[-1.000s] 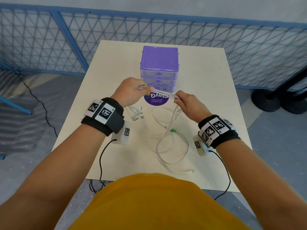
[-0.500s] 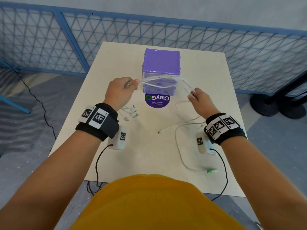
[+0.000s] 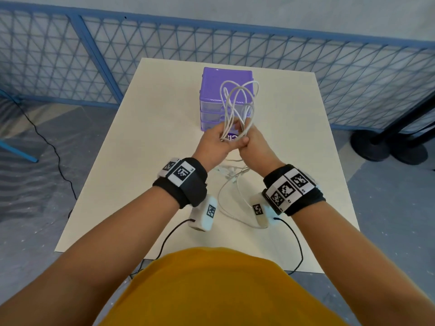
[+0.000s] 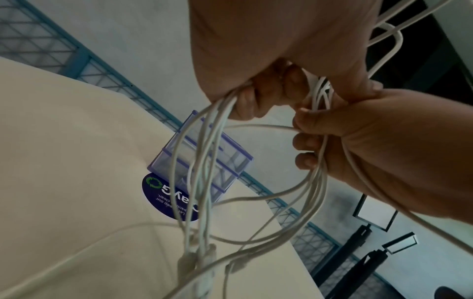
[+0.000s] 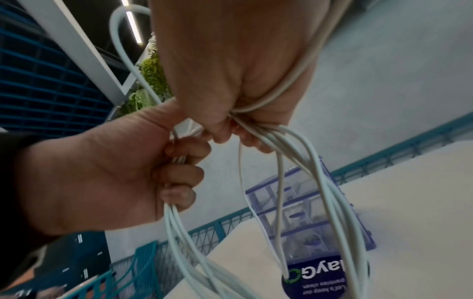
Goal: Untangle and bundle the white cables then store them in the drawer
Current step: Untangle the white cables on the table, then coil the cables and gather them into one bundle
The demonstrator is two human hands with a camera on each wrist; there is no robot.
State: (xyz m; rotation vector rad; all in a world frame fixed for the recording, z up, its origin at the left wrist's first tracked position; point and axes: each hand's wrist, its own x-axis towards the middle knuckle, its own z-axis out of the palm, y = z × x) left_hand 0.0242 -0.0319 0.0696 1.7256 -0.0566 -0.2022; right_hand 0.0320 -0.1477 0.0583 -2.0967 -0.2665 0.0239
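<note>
Both hands meet just in front of the purple drawer unit (image 3: 227, 90), and the white cables (image 3: 237, 102) are gathered between them. The left hand (image 3: 215, 143) has its fingers curled tight around several strands; the right hand (image 3: 255, 143) is likewise closed around the strands, touching the left. Above the hands the cables stand up in a few loops, in front of the drawer unit's top. Below the hands, loose lengths hang down and trail onto the table (image 3: 141, 161) on the near side of the drawer unit, with the plug ends (image 3: 229, 171) lying there under the wrists.

By the look of it the task is part way through the bundling. The cables are collected into one handful and folded into loops, so most of the untangling seems done, but the trailing lengths are not yet taken up and nothing ties the bundle. All the drawers of the unit appear closed, so opening one and putting the bundle in is still to do. A round purple sticker (image 4: 169, 196) lies at the foot of the drawer unit.
</note>
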